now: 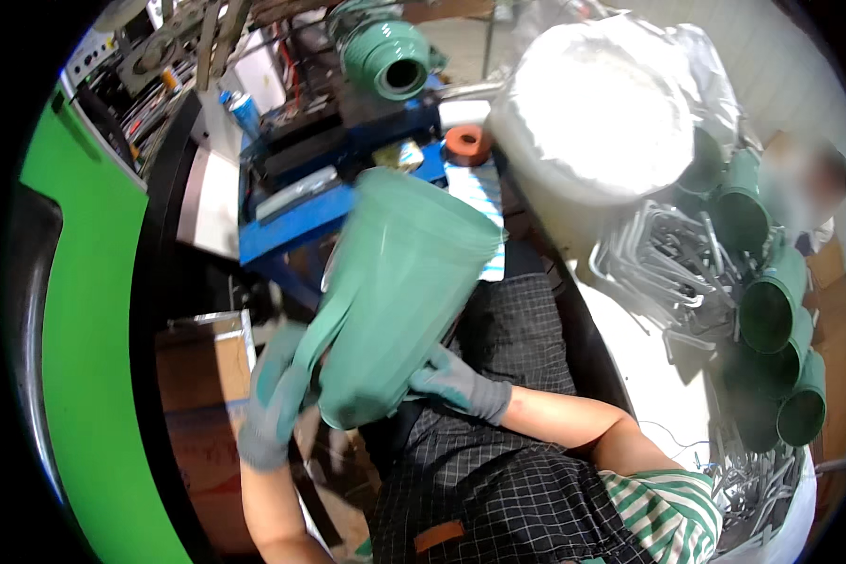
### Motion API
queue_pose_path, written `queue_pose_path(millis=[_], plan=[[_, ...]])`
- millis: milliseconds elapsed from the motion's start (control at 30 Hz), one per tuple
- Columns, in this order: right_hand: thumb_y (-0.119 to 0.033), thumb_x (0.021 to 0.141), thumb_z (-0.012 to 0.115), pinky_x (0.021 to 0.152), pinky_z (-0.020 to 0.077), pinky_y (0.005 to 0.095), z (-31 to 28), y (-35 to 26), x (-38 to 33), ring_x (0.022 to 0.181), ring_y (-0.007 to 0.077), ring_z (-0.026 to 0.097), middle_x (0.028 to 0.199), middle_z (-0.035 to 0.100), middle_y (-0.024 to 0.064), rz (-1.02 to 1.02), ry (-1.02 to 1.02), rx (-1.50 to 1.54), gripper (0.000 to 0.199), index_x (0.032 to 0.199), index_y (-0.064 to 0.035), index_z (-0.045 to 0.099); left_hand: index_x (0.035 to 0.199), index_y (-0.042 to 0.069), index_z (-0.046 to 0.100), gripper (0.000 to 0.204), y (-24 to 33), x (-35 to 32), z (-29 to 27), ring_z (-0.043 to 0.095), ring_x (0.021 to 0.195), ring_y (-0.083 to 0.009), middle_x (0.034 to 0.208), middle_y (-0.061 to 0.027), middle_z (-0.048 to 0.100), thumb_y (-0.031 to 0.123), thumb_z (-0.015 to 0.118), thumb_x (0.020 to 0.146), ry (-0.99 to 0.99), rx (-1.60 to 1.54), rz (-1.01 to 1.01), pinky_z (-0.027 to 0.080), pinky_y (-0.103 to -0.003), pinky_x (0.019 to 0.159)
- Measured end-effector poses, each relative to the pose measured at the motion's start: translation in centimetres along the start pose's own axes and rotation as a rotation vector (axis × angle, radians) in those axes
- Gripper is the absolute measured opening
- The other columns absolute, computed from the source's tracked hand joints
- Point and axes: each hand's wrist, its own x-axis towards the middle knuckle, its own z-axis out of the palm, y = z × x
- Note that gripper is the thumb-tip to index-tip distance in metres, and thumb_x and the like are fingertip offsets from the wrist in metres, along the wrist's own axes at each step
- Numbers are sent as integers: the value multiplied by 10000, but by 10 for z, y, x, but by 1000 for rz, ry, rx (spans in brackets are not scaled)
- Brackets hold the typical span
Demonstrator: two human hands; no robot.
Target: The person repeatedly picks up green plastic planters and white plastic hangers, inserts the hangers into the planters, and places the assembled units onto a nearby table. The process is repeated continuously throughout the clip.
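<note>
Green plastic pitcher (399, 291) is held in front of the chest, tilted, its open mouth up and away, its base down toward the lap. Left hand (271, 399), in a grey-green glove, is closed around the pitcher's long handle at the lower left. Right hand (456, 383), also gloved, is pressed against the pitcher's lower right wall near the base, fingers curled on it. Beyond the right hand, a heap of bent metal wire handles (672, 258) lies beside a stack of matching green pitchers (771, 310). Above those a large white bag (592, 117) is seen. Beyond the left hand stands a blue machine frame (296, 221).
</note>
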Motion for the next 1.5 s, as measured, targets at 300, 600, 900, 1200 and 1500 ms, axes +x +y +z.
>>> queue_pose_path(millis=[300,600,900,1200,1500], plan=[[-859,969,321,648,549,273,-52,-17,-72,802,210,688,960,701,96,660,-268,996,1017,1322,45,626,1492,-28,503,527,-91,83,101,634,1242,-202,1416,-149,624,262,602,1064,-126,-178,181,510,-340,1073],[-438,706,937,1180,385,520,4,-117,-46,1393,425,493,1470,520,217,-560,129,-1486,1033,1501,15,457,1235,127,729,605,-19,43,137,576,1257,-375,1329,-128,637,577,751,830,78,837,699,389,-616,1135],[-256,904,693,1157,363,597,5,-53,-8,1345,459,511,1433,539,234,-663,162,-1467,598,1429,-19,532,1325,62,626,565,-7,20,131,631,1122,-330,1220,-150,665,326,736,838,37,1040,567,501,-601,1030],[-315,814,789,1137,381,577,17,-60,7,1311,441,538,1391,579,198,-779,147,-1430,655,1379,-53,587,1247,108,678,464,-40,19,118,634,1134,-284,1182,-126,700,344,738,852,50,879,612,447,-626,1085],[-302,712,916,1186,372,554,-5,-79,82,1438,456,427,1519,463,211,-899,132,-1259,846,1465,-144,563,1546,5,315,1116,-47,91,112,457,1364,-511,1470,-306,462,551,894,764,746,1074,715,276,-690,1184]])
